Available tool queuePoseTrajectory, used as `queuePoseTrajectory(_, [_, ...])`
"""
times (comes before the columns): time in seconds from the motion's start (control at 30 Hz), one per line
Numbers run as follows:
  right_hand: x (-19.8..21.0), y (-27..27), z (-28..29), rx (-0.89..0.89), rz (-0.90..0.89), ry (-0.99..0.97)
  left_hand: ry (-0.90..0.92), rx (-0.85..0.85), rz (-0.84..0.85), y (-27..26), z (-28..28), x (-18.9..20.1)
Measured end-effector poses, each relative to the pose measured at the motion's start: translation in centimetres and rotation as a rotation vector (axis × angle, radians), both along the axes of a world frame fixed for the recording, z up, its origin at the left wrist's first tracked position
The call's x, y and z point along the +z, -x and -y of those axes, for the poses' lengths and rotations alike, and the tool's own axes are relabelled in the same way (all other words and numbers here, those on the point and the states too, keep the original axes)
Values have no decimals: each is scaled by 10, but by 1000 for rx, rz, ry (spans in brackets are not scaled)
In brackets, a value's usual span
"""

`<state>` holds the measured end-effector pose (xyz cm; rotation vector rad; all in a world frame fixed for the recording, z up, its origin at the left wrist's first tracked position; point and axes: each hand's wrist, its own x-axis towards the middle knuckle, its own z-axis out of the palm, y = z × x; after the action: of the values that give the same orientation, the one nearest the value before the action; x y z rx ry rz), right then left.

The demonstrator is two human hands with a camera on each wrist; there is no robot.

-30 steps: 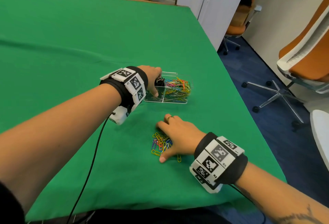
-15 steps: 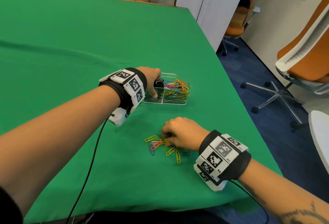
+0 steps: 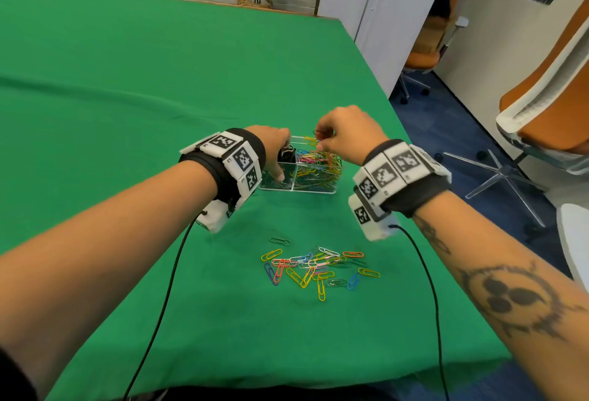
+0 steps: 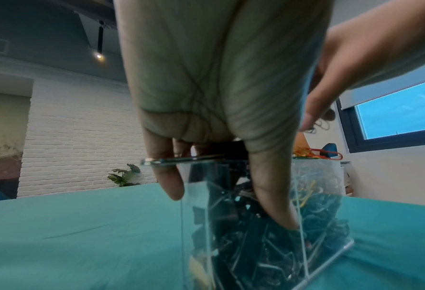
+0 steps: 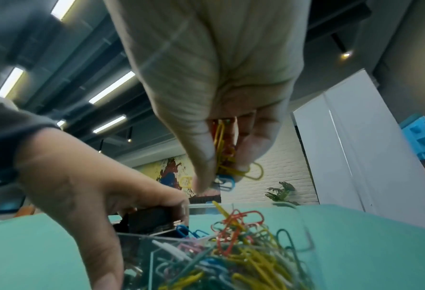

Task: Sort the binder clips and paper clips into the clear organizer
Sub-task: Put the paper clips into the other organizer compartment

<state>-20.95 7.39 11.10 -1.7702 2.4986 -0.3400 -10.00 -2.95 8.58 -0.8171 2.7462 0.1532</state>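
Observation:
The clear organizer (image 3: 314, 191) (image 4: 196, 217) (image 5: 308, 243) stands on the green cloth. Its right compartments are heaped with coloured paper clips (image 3: 318, 166) (image 5: 243, 261); black binder clips (image 3: 287, 155) (image 4: 233, 221) fill a left one. My left hand (image 3: 274, 153) (image 4: 206, 98) grips the organizer's left wall, thumb down its near face. My right hand (image 3: 345, 136) (image 5: 213, 78) hovers just above the paper-clip side, pinching a small bunch of paper clips (image 5: 227, 168). Several loose paper clips (image 3: 318, 268) lie scattered on the cloth nearer to me.
The green table (image 3: 127, 97) ends at its right edge (image 3: 411, 152) close to the organizer and at the near edge below my arms. Orange office chairs (image 3: 548, 104) stand on the blue floor to the right. Wrist-camera cables (image 3: 159, 314) trail across the cloth.
My right hand gathered clips from the loose pile, lifted and moved forward to above the organizer with a bunch pinched. The left hand stayed on the organizer.

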Motion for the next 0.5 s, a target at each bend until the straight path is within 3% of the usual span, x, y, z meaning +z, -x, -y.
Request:
queuePoseTrajectory(0.17, [-6, -5, 24, 10, -125, -131, 12, -7, 4, 1, 1, -1])
queuePoseTrajectory(0.5, [-8, 0, 16, 32, -48, -21, 13, -13, 7, 1, 1, -1])
